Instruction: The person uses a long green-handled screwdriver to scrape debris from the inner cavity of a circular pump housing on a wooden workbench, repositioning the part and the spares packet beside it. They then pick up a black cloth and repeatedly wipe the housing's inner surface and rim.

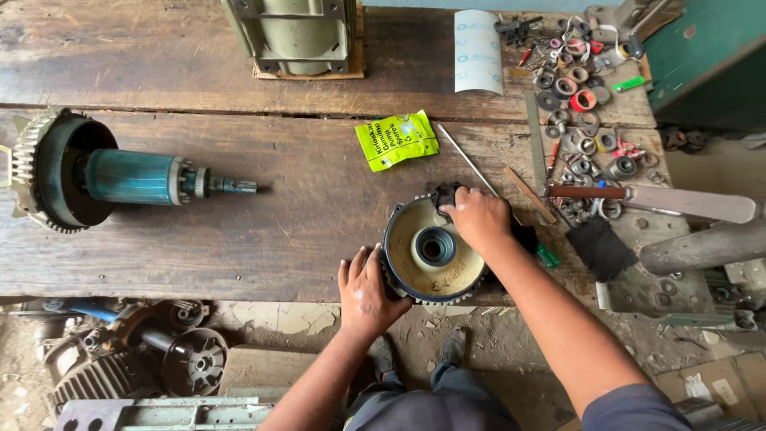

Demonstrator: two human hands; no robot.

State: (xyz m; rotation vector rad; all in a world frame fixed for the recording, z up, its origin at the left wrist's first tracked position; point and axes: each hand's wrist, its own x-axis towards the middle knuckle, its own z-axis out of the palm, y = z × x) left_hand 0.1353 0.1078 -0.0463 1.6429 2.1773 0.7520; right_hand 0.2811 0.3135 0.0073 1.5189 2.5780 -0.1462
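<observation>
Trousers and shoes of the person are seen nearest, at the bottom edge, with motor parts lying on the floor (263, 319) to the left: a finned housing (88, 383) and a fan-like wheel (195, 363).

Just above, at the near edge of the wooden tabletop (239, 239), a round motor end cover (431, 254) is steadied, its hollow side up and its central bearing seat exposed. The left hand (365, 291) is laid flat and spread against the cover's near left rim, bracing it rather than gripping. The right hand (479, 219) is closed on a dark rag (447, 194) pressed to the far rim. The inner face looks yellowish and partly smeared, so the wiping is judged to be under way, not finished; the cover remains apart from the other motor parts.

Farther left, a rotor (136, 177) with its shaft and a second toothed end cover (44, 172) is lying on its side, well apart from the hands. Beyond the cover, a green packet (395, 140), a thin metal rod (471, 164), a hammer (638, 195) and a scatter of bearings and rings (578, 88) are seen. At the far edge, a grey-green motor body (291, 36) is standing.
</observation>
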